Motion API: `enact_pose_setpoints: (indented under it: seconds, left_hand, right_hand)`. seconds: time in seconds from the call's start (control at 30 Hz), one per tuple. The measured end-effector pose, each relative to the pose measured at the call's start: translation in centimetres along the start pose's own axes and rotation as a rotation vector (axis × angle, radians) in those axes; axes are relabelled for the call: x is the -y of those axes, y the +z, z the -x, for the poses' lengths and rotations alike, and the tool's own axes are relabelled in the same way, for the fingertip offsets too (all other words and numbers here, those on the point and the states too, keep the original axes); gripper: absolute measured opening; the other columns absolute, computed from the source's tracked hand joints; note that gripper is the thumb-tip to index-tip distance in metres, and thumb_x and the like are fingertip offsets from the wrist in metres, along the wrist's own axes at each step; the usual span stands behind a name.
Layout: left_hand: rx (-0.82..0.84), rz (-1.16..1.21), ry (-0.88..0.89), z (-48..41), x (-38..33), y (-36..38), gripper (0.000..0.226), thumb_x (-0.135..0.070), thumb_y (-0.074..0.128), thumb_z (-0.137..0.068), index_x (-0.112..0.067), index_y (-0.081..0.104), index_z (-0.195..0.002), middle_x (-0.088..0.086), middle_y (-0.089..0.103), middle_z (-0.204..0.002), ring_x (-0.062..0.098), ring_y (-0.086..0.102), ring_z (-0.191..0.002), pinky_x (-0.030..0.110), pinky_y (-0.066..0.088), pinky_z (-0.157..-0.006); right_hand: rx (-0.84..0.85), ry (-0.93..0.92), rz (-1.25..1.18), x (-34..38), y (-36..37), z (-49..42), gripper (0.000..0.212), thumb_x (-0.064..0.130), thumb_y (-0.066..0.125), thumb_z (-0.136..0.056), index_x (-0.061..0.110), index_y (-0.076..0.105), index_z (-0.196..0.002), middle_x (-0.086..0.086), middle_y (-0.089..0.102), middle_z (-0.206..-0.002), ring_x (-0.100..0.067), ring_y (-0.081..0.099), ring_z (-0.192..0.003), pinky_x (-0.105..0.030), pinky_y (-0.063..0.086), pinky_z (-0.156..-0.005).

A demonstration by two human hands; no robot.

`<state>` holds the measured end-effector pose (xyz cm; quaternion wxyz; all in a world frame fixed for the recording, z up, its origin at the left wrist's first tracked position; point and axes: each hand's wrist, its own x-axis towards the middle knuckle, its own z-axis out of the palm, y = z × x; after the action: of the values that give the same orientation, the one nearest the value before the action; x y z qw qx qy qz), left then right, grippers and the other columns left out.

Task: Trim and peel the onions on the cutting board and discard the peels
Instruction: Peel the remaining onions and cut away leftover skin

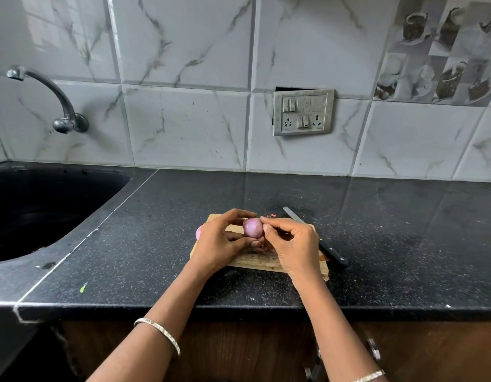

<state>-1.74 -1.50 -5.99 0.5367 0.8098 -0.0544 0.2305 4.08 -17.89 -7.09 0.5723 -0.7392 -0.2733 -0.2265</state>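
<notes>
Bangles (158,333) are worn on both wrists. Above the cutting board (255,263), a purple onion (252,228) is gripped in the curled fingers of the left hand (216,244); its right side is pinched by thumb and forefinger of the right hand (291,244). Peel scraps (266,248) are scattered on the board beneath. A second onion (198,232) is half hidden at the board's left edge. A knife (329,249) is laid along its right edge, blade pointing away.
</notes>
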Motion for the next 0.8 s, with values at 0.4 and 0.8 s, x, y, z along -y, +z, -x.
enact_pose_setpoints:
  seconds: [0.4, 0.8]
  left_hand:
    - [-0.041, -0.079, 0.012, 0.01, 0.28, 0.07, 0.046, -0.024, 0.092, -0.067, -0.023, 0.069, -0.106, -0.005, 0.075, -0.094, 0.009, 0.075, -0.074, 0.024, 0.060, -0.073]
    - [-0.056, -0.078, 0.032, -0.06, 0.27, 0.15, 0.048, -0.021, 0.094, -0.064, -0.019, 0.068, -0.104, -0.002, 0.074, -0.095, 0.009, 0.075, -0.074, 0.017, 0.056, -0.068]
  right_hand:
    - [0.043, 0.108, -0.119, 0.12, 0.26, 0.15, 0.022, 0.022, 0.085, -0.081, 0.020, 0.080, -0.103, 0.010, 0.078, -0.095, -0.006, 0.074, -0.088, -0.036, 0.063, -0.079]
    - [0.011, 0.049, 0.000, 0.46, -0.10, 0.17, 0.022, 0.005, 0.073, -0.085, 0.019, 0.081, -0.100, 0.010, 0.078, -0.095, 0.000, 0.071, -0.095, -0.035, 0.059, -0.089]
